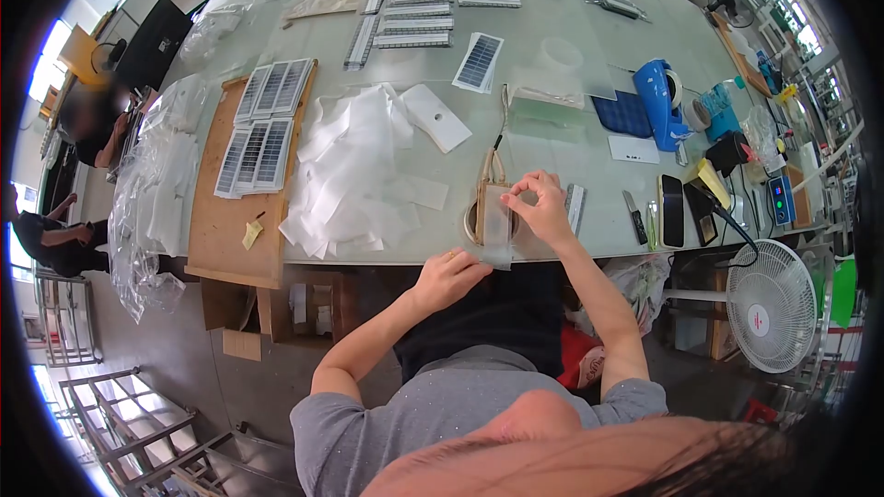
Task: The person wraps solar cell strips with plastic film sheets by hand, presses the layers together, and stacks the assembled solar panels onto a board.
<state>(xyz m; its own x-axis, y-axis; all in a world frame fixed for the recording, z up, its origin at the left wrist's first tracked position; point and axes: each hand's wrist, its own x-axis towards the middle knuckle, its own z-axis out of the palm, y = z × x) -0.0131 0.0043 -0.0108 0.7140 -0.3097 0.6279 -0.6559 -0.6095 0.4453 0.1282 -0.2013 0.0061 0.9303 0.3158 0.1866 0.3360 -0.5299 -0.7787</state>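
A translucent film strip (497,234) hangs at the table's front edge between my two hands. My left hand (450,278) is closed at its lower end, fingers pressed together. The thumb and forefinger of my right hand (545,211) pinch its upper right side. Just behind the strip is a tan frame-like piece (481,202) with a cord (500,133) running up from it. A round object (471,221) lies partly hidden beneath. Close to my right hand is a narrow ruled strip (575,207).
To the left are a loose pile of white translucent sheets (345,175) and a wooden board (214,221) bearing printed panels (253,158). On the right lie a knife (634,217), a blue tape dispenser (656,105) and a black-and-white case (671,211). A white fan (772,306) stands beside the table.
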